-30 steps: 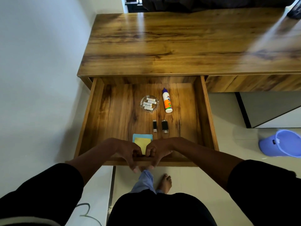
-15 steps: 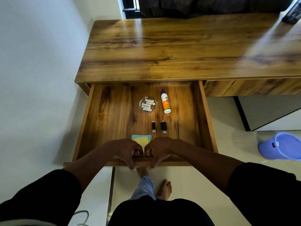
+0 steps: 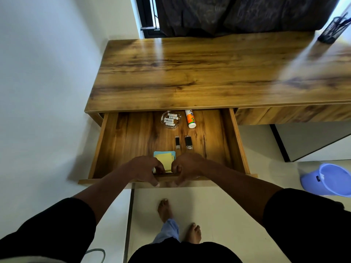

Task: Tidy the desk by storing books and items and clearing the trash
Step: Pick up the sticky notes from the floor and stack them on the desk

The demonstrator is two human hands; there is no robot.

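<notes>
Both hands on the drawer (image 3: 235, 145) front rail, side by side at its middle. Left hand (image 3: 144, 170) and right hand (image 3: 187, 168) curl over the top edge, fingers wrapped down the outer face, thumbs on the inside. Firm hold on the rail, nothing else in either hand.

Drawer is partly out from under the desk (image 3: 209, 73); its far end is hidden by the desktop. Judging by the task, the step is closing it on the stored items.

How to do it well:
- Push straight and level, equal force from both hands, so the box doesn't rack on its runners.
- Go slow near the end; the loose items can slide.
- Get the thumbs out of the inside edge before the front meets the desk.

Contents, from the grip outward:
- Sticky notes (image 3: 164, 158), yellow on blue, flat paper squares, directly beyond the thumbs and partly under them.
- Two USB sticks (image 3: 183, 142), small black rectangular bodies, metal plugs, a bit further in.
- Clear glass dish (image 3: 170, 119) of small white cylinders, farthest from the grip.
- Glue bottle (image 3: 190, 118), white/orange plastic, lying down beside the dish. Round, so it may roll.

Wood is glossy, strong-grained, slick-looking.
</notes>
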